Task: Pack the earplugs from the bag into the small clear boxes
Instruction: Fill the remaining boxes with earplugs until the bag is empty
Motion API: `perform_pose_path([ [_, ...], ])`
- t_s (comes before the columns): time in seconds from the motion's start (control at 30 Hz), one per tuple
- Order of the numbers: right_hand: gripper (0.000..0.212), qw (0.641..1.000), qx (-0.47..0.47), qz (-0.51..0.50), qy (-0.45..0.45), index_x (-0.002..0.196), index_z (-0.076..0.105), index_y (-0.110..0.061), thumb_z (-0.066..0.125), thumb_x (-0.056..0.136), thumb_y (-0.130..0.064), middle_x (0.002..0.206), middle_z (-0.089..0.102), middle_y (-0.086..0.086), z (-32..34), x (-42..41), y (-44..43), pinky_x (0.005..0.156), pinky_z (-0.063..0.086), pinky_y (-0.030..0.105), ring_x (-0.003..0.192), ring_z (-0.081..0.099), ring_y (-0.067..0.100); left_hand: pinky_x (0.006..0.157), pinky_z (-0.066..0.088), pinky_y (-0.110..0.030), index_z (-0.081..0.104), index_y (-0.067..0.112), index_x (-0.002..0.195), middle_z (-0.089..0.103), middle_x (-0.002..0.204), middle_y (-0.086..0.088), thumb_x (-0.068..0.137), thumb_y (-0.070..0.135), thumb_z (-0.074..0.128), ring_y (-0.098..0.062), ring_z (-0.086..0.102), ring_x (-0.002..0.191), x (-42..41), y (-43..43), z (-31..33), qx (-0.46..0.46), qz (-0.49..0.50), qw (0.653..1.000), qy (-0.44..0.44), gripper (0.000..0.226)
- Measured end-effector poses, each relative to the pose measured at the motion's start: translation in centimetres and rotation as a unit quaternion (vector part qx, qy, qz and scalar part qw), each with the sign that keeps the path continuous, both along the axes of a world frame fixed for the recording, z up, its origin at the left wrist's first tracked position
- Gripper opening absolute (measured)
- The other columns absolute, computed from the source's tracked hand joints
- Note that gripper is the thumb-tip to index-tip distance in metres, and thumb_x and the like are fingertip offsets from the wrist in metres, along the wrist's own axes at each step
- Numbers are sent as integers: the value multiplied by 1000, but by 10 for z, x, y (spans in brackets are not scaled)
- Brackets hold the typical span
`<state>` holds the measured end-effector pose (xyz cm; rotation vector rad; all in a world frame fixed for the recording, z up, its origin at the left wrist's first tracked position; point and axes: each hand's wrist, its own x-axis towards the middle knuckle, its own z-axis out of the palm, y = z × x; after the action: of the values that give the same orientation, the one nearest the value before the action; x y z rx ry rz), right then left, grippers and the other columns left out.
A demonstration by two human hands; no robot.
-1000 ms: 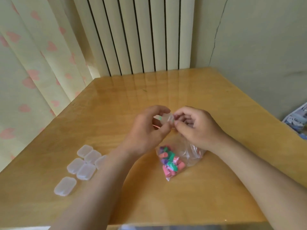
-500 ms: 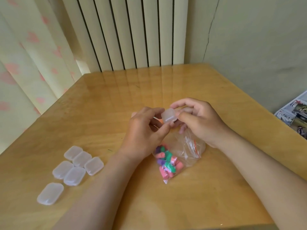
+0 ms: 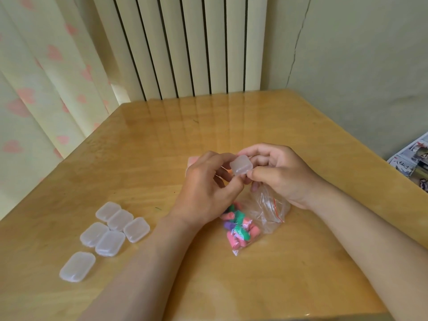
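Both hands hold one small clear box (image 3: 240,164) above the middle of the wooden table (image 3: 148,158). My left hand (image 3: 206,188) pinches its left side with thumb and fingers, and my right hand (image 3: 278,172) pinches its right side. The box's lid looks closed. Below the hands lies a clear plastic bag (image 3: 266,212) with pink, green and purple earplugs (image 3: 236,230) heaped at its near end. Several more small clear boxes (image 3: 111,228) lie closed on the table to the left.
A radiator (image 3: 185,47) stands behind the table and a curtain (image 3: 34,77) hangs at the left. A wall closes off the right side. Magazines (image 3: 414,163) lie past the table's right edge. Something pink (image 3: 191,162) peeks out behind my left hand.
The open box seen a second ago is now closed between my fingers. Both hands stay together over the bag; the camera view has shifted a little.
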<state>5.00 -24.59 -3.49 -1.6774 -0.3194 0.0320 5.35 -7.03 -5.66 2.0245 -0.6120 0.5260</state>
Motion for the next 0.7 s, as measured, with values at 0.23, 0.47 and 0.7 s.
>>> perform_pose_path([
  [0.23,31,999,-40,-4,-9,97,71,-20,64,68,-12,78,72,1,0,-3,3,64,52,34,69,65,11,62,54,-40,73,17,82,68,69,3,100,33,54,-16,64,63,1,1,6,-89,41,994,41,30],
  [0.47,29,996,-71,5,-45,100,70,-15,65,77,1,88,76,4,8,-5,-5,83,58,31,86,72,21,45,48,-27,60,5,103,67,65,-9,101,12,54,-16,57,48,-5,-6,15,-230,21,958,170,10],
  [0.7,33,965,-243,-62,-71,62,54,-19,63,68,12,50,52,-16,17,-1,-31,53,43,26,51,50,8,36,34,-23,58,14,103,59,66,-7,97,3,46,-18,49,42,-5,-2,12,-220,48,943,244,18],
])
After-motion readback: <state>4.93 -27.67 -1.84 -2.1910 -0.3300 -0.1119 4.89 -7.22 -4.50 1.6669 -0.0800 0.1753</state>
